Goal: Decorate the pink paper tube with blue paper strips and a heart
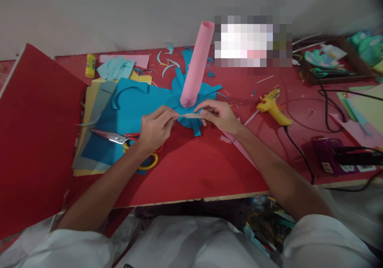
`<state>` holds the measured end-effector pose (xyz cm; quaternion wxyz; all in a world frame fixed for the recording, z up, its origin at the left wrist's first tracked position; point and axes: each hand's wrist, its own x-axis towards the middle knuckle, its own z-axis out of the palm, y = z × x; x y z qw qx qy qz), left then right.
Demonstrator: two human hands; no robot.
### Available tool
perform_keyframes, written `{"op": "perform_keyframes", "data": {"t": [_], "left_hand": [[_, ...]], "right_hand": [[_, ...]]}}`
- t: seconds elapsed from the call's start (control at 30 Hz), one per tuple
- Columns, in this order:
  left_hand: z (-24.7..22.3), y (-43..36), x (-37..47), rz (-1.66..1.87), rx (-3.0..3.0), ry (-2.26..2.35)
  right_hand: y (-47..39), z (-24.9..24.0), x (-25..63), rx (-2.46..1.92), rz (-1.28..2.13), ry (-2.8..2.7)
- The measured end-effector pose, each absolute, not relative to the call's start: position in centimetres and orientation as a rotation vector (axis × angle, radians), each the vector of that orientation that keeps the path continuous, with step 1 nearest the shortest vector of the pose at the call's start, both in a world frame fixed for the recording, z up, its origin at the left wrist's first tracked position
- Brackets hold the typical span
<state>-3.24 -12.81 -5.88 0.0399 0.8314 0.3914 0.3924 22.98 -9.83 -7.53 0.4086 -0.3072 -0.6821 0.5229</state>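
Note:
Between my hands stretches a narrow pale strip, which looks like paper. My left hand pinches its thin left end, while my right hand grips the right end between thumb and fingers. Just behind the strip, a pink paper tube stands slightly tilted on a blue paper shape with arms sticking outward. Scissors with red and yellow handles lie partly hidden under my left hand and forearm.
Blue, grey and yellow sheets lie at left, beside a raised red board. A yellow glue stick stands behind them. At right are a corded yellow glue gun, a purple box and a brown tray. Paper scraps litter the red table.

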Motion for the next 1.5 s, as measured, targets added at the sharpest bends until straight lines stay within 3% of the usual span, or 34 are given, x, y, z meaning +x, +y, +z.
{"op": "perform_keyframes", "data": {"t": [0.37, 0.67, 1.03, 1.5], "left_hand": [[-5.9, -12.81, -3.3, 1.155, 2.499, 1.247], [-5.88, -12.73, -3.35, 1.202, 2.519, 1.183], [-5.81, -12.73, -3.15, 1.191, 2.493, 1.21], [-5.91, -12.77, -3.21, 1.164, 2.501, 1.184]], "right_hand": [[-9.58, -7.88, 23.02, -0.859, 1.019, -1.731], [-10.02, -7.14, 22.77, -0.832, 1.258, -1.804], [-9.56, -7.73, 22.81, -0.914, 1.045, -1.742], [-9.89, -7.55, 22.63, -0.947, 1.088, -1.793]]}}
